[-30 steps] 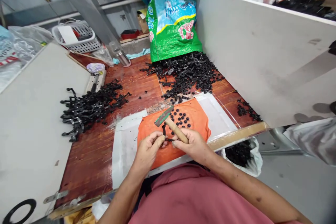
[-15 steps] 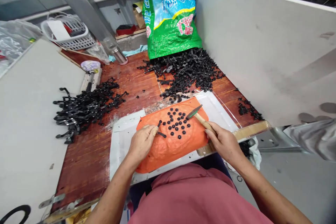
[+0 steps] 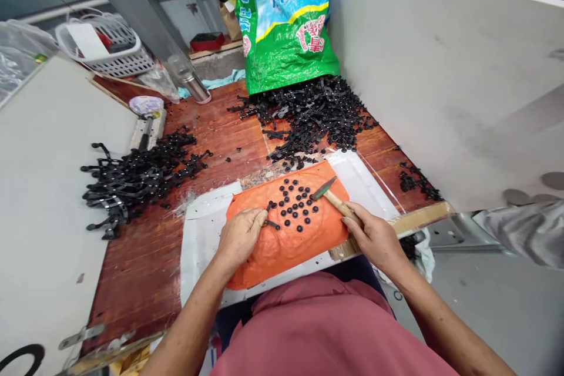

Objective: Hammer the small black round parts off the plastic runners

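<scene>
My right hand is closed round the wooden handle of a small hammer, whose dark, pointed head with a green patch lies over the orange sheet. At the sheet's left side my left hand pinches a black plastic part; two thin arms of it stick out past the thumb, the rest is hidden. Several small round black pieces are spread on the sheet between my hands, close to the hammer head.
A green and blue sack spills a heap of black parts at the back. Another pile of black parts lies left. Grey panels wall both sides. A steel flask and a white basket stand back left.
The camera view has shifted slightly. Both hands keep their hold, and the hammer head sits nearly where it was over the round black pieces.
</scene>
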